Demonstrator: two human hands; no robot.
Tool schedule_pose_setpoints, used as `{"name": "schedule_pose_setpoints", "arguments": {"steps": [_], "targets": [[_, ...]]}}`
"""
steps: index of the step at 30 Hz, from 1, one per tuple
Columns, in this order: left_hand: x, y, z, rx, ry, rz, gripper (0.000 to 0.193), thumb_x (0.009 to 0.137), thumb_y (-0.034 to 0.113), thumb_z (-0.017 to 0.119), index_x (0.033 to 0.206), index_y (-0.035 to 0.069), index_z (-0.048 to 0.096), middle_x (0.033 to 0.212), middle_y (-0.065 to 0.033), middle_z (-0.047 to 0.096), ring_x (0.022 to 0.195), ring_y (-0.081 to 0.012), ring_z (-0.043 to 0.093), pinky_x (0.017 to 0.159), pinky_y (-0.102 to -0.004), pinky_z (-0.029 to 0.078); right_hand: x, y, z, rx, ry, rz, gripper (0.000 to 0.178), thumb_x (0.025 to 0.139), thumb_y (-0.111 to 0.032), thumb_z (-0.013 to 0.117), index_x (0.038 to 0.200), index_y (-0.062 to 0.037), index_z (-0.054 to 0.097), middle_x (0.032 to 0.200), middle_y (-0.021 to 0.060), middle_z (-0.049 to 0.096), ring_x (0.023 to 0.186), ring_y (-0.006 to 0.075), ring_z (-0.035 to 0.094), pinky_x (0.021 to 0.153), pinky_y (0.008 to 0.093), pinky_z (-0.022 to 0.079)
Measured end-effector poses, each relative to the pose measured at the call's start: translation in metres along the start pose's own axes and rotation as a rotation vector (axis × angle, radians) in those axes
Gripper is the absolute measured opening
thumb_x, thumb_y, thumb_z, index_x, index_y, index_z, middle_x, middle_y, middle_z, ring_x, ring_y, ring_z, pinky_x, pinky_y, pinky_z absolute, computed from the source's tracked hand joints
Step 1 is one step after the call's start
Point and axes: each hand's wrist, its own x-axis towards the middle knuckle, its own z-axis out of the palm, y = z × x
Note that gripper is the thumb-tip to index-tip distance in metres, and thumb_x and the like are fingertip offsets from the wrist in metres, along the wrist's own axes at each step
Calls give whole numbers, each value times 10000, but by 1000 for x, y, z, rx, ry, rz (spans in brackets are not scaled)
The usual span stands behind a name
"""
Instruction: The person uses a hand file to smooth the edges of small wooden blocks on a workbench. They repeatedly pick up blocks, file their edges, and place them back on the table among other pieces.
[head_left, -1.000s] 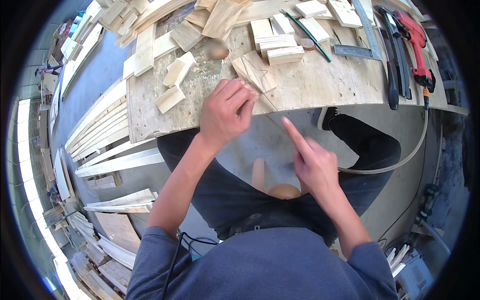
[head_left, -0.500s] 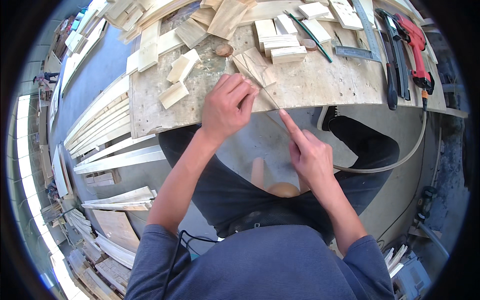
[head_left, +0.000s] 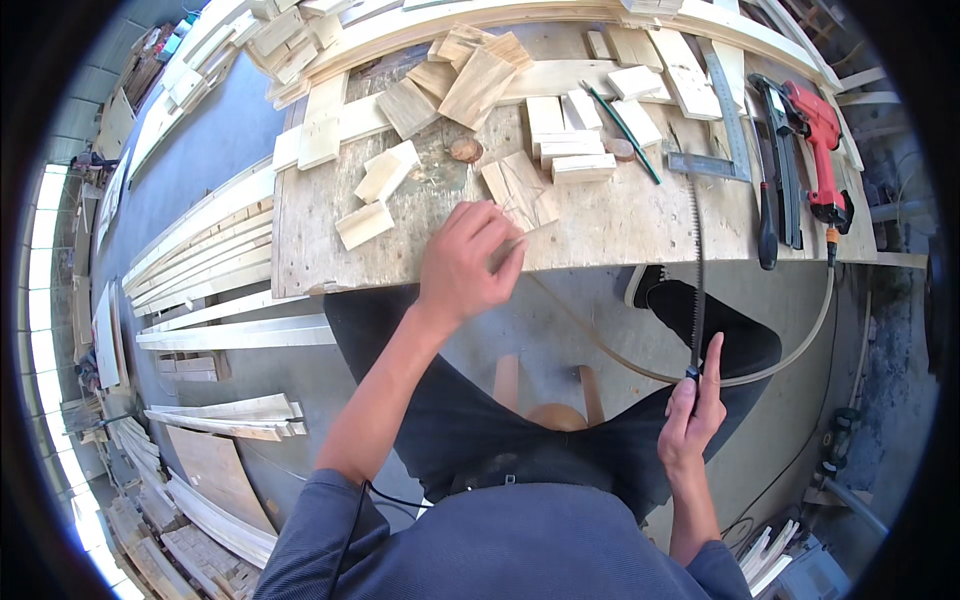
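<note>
My right hand (head_left: pixel 692 425) grips the dark handle of a narrow handsaw (head_left: pixel 697 270), its index finger stretched along the handle. The toothed blade points up and away, its far end over the bench near the metal square. At the bench's front edge my left hand (head_left: pixel 465 258) is closed, with its fingers curled and thumb bent toward the index finger. They pinch the near left edge of a flat wood piece (head_left: pixel 518 187) that carries dark pencil-like lines. The exact contact under the fingertips is partly hidden.
On the workbench (head_left: pixel 320 240) lie small wood blocks (head_left: pixel 583 168), a green pencil (head_left: pixel 625 133), a metal square (head_left: pixel 735 140), a screwdriver (head_left: pixel 767 225) and a red air tool (head_left: pixel 820 140). Its hose (head_left: pixel 800 345) hangs past my knees. Long wooden strips (head_left: pixel 215 255) are stacked at the left.
My right hand has drawn the saw away from the wood piece, rightward and toward me, and the blade now points upright. My left hand stays by the wood piece. The view has shifted slightly.
</note>
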Motion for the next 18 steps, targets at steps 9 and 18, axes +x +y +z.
{"name": "schedule_pose_setpoints", "arguments": {"steps": [9, 18], "targets": [[34, -5, -18, 129, -176, -169, 730, 808, 411, 988, 1360, 67, 655, 1410, -156, 597, 1309, -400, 591, 1119, -523, 514, 4, -8, 24, 276, -115, 202, 623, 1154, -103, 478, 1755, 38, 394, 707, -27, 509, 604, 60, 488, 599, 249, 463], [8, 13, -32, 74, -277, -249, 783, 744, 418, 1011, 1346, 63, 658, 1413, -174, 588, 1292, -411, 571, 1149, -518, 469, 15, 1, 34, 308, -100, 232, 623, 1144, -107, 468, 1738, 69, 404, 710, -22, 532, 595, 55, 495, 581, 242, 467]]}}
